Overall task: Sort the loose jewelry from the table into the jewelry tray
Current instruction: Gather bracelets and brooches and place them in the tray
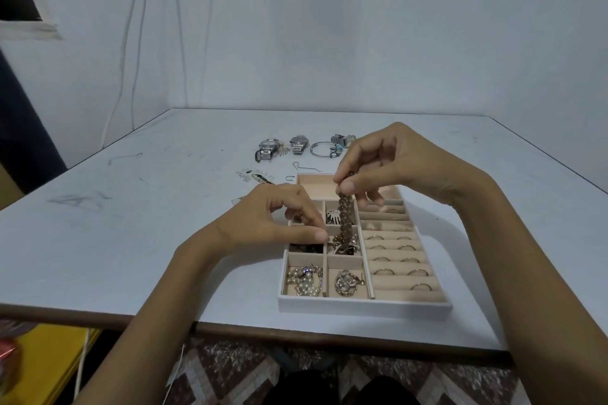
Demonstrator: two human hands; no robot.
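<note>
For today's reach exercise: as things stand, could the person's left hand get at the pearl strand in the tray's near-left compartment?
Probably yes. The pearl strand lies uncovered in the tray, just nearer than the left hand, with nothing between them; the right hand and its beaded chain hang to the side.

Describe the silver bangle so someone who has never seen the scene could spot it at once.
Find the white jewelry tray near the front edge of the table and look past its far end to the row of loose pieces. The bangle is the thin silver hoop lying flat between the middle watch and the rightmost watch; unlike them, it has no dial or link band.
</note>
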